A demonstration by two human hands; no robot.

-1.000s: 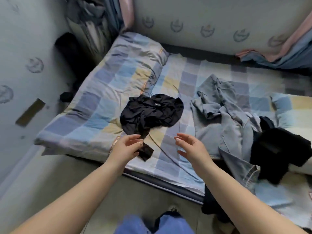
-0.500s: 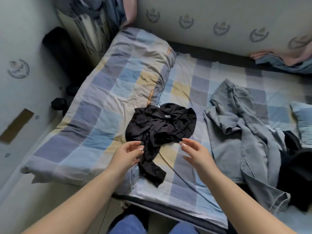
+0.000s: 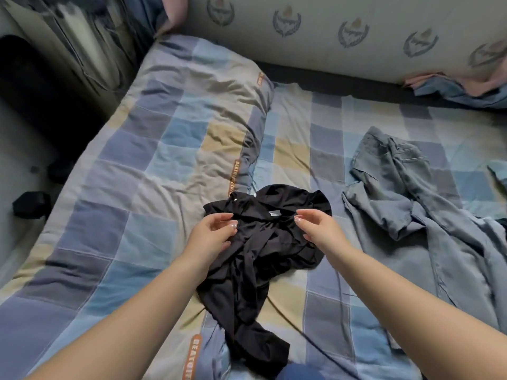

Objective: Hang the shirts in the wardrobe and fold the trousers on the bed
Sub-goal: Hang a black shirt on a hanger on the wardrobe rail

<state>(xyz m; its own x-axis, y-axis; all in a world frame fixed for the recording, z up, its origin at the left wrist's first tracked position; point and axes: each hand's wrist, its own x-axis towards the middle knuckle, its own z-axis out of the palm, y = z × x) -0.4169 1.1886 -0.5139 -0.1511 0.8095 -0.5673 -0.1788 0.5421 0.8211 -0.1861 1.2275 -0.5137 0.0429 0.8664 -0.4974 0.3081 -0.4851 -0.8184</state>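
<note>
A crumpled black garment (image 3: 260, 250) lies in a heap on the checked bed (image 3: 131, 204), with a small white label showing near its top. My left hand (image 3: 212, 231) hovers over the heap's left side, fingers loosely bent and holding nothing. My right hand (image 3: 319, 229) is over its right side, fingers spread and relaxed, fingertips close to the fabric near the label. A pair of light blue denim trousers (image 3: 428, 215) lies spread and rumpled on the bed to the right.
A folded checked quilt (image 3: 192, 124) covers the bed's left half. Pink and blue cloth (image 3: 450, 89) is bunched at the far right by the patterned wall. Hanging clothes (image 3: 82, 37) show at the top left. A dark object (image 3: 30, 204) sits on the floor at left.
The view has closed in on the bed. Both hands have moved forward from the near edge to over the top of the black garment.
</note>
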